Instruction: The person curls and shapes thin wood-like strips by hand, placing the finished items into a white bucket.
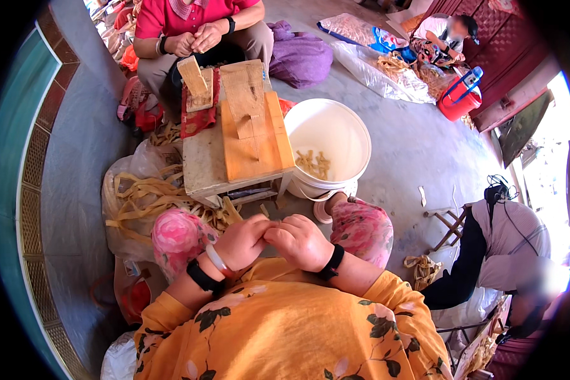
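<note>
In front of my body, my left hand point(242, 242) and my right hand point(299, 240) meet with fingers curled in and fingertips together. Both are closed; anything pinched between them is hidden by the fingers. Just beyond stands a low, worn table point(199, 166) carrying an orange-brown wooden board point(275, 142) with an upright wooden piece on it. To its right, a white bucket point(354, 136) holds small tan folded pieces point(313, 164) at the bottom. Long tan flat strips point(147, 196) spill from a clear plastic bag left of the table.
Across the table sits a person in a pink shirt point(160, 19), hands together. Another person point(513, 247) bends at the right beside a wooden stool frame point(448, 229). A red bucket point(459, 101), a purple cloth bundle point(299, 56) and plastic sheeting point(380, 75) lie farther back.
</note>
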Motion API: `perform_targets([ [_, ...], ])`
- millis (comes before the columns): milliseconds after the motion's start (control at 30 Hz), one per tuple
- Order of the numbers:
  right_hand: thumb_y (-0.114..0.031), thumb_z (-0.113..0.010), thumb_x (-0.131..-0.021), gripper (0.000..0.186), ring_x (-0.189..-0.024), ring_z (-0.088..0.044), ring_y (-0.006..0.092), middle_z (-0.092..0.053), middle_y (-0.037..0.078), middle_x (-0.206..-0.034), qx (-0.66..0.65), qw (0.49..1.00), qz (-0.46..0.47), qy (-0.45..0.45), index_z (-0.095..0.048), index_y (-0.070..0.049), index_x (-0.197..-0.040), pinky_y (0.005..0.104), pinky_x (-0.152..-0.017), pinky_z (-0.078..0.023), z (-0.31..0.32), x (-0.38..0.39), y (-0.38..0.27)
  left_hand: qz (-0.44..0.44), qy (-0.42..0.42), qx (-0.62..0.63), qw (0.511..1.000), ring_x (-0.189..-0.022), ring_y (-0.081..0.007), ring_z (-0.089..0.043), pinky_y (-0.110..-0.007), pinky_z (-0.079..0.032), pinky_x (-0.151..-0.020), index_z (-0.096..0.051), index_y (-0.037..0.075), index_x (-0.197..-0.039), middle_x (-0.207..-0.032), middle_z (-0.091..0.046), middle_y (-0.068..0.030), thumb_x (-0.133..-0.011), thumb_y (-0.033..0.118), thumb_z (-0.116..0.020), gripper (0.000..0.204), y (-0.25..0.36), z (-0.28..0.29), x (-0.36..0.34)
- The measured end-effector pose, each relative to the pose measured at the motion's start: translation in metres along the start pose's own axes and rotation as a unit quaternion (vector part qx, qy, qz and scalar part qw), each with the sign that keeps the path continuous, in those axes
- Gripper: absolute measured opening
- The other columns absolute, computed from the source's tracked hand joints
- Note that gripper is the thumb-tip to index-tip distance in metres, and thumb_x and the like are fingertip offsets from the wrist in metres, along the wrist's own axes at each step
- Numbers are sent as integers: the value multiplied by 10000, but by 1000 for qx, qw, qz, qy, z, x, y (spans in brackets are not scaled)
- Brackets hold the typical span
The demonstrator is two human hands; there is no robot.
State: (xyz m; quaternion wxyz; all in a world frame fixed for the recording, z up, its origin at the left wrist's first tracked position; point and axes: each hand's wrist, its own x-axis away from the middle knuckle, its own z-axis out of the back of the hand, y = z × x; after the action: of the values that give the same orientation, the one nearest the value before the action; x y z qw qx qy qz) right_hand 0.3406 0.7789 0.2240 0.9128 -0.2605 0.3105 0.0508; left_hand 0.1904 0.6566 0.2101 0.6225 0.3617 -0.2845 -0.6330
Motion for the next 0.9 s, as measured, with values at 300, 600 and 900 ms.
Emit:
perform_targets([
  [300, -144, -606, -920, 110, -652, -573, 105, -636, 10, -788, -466, 763, -443, 64, -605, -41, -958, 219, -576, -436, -10, 7, 18, 30, 39, 229, 972, -842, -194, -604, -294, -475, -720, -484, 54, -1140, -983, -590, -94, -855, 24, -626, 320, 0, -1, -1],
  [600, 65, -583, -782, 331, -784, -579, 171, -587, 78, -915, -209, 912, -350, -37, -535, -9, -1101, 295, -674, -468, 10, -13, -3, -18, 208, 42, 977, -812, -231, -614, -327, -495, -703, -595, 48, -961, -875, -622, -55, -767, -1, -687, 220, -1, -6, -18],
  [900, 106, -618, -722, 212, -766, -588, 314, -577, 121, -837, -106, 983, -138, 56, -550, -22, -876, 359, -692, -493, 6, -16, 12, 175, 46, 568, 803, -810, -38, -492, -194, -400, -712, -612, 63, -1049, -949, -590, 41, -908, 157, -635, 171, -10, 4, -9],
])
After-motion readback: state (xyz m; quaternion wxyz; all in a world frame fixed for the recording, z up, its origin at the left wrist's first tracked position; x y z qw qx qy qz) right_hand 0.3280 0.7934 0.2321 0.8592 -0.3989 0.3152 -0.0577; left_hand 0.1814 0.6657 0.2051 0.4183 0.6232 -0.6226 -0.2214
